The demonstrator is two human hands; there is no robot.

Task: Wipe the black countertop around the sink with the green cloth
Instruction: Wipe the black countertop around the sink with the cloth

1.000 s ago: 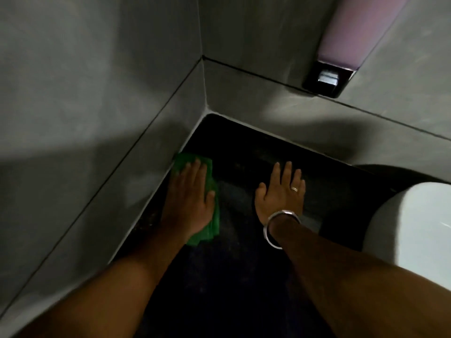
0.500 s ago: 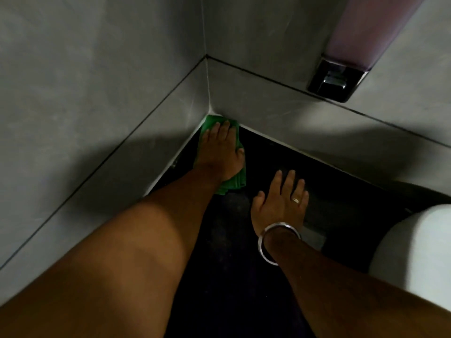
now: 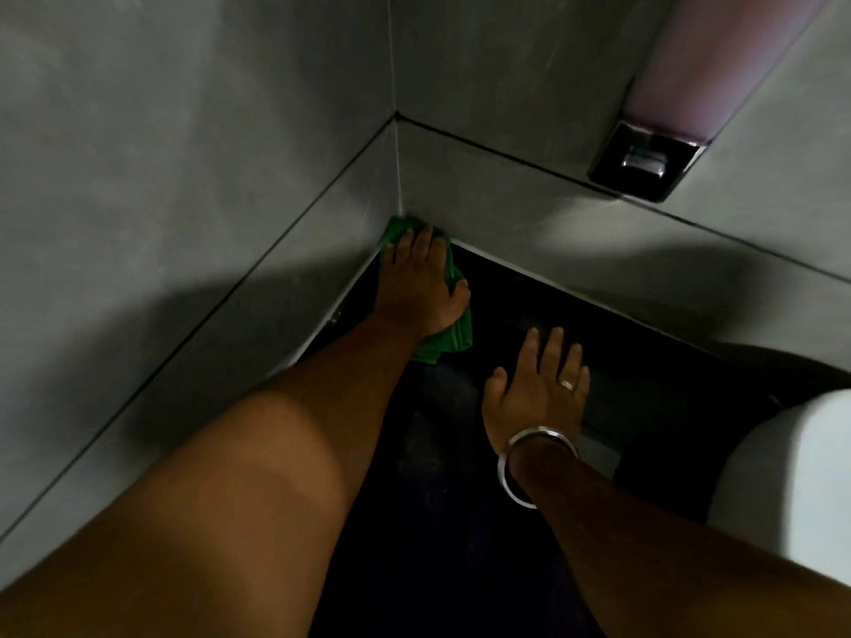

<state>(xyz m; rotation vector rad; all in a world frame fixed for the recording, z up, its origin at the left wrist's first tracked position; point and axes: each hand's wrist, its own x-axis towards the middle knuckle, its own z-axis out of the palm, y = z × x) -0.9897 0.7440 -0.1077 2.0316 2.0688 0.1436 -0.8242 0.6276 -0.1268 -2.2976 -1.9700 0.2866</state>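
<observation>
The green cloth lies flat on the black countertop, pushed into the far corner where the two grey walls meet. My left hand presses down on the cloth with fingers stretched toward the corner; green shows past the fingertips and behind the palm. My right hand rests flat on the countertop to the right, fingers spread, holding nothing, with a ring and a metal bangle at the wrist. The white sink rises at the right edge, partly cut off.
Grey tiled walls close in on the left and at the back. A wall-mounted soap dispenser with a chrome base hangs above the back right. The scene is dim, with shadows over the countertop.
My left hand slid the cloth along the left wall away from me into the far corner. My right hand stayed flat in about the same spot.
</observation>
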